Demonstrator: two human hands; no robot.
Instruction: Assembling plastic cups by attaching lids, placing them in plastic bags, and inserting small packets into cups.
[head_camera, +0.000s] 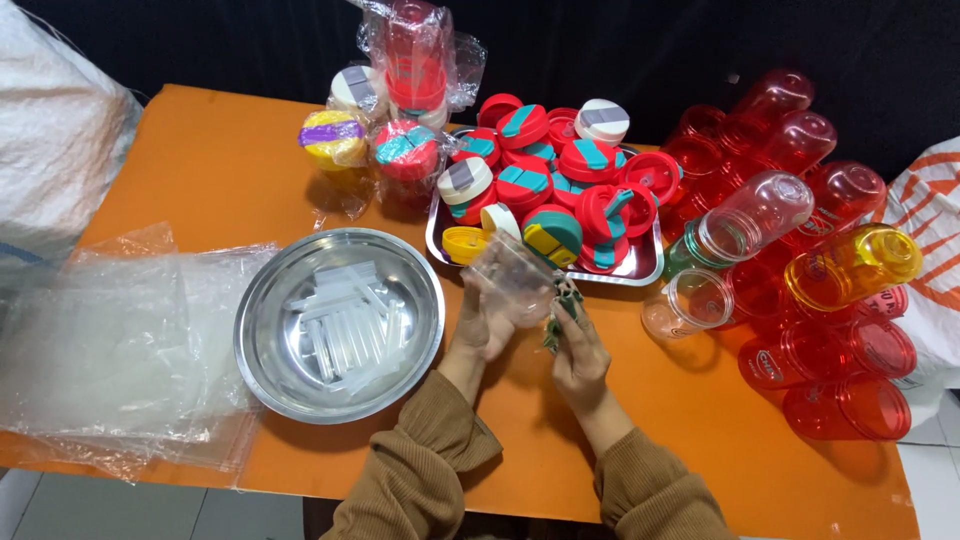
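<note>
Orange table (200, 170) with its load

The table carried a steel bowl (268, 330) just left of the hands' grip, holding clear straws. Farther left lay a heap of clear bags (110, 340). Just beyond the grip sat a steel tray (640, 270) piled with lids. Wrapped bottles (405, 150) stood beyond the bowl, up and left of the grip. To the right of the grip lay a pile of red cups (850, 400), near it a clear cup (690, 302).

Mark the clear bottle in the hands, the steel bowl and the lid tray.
clear bottle (512, 275), head view, on its side wall
steel bowl (262, 300), head view, on its left rim
lid tray (648, 268), head view, on its right front rim
</note>
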